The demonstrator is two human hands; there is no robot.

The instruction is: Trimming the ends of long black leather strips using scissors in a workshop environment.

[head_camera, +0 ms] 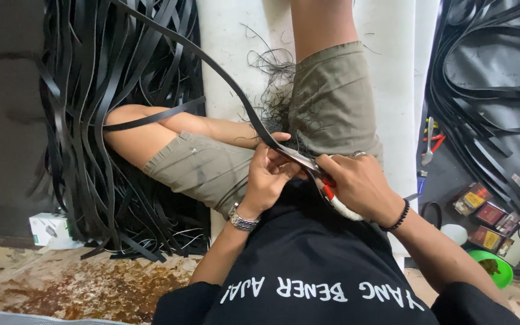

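My left hand (270, 176), with a metal watch on its wrist, pinches a long black strip (224, 78) that runs up and away to the upper left. My right hand (362, 183), with a ring and a dark bead bracelet, grips red-handled scissors (320, 174) whose blades meet the strip just right of my left fingers. Both hands work over my lap, above olive shorts (332, 96) and a black shirt. Thin black trimmings (275, 78) lie on my thigh and the white surface behind.
A big heap of black strips (109, 90) covers my left knee. More strips (489, 78) lie at the right with red-handled pliers (431, 141), small dark packets (482, 210), a green bowl (495, 265) and a white box (52, 230) at the lower left.
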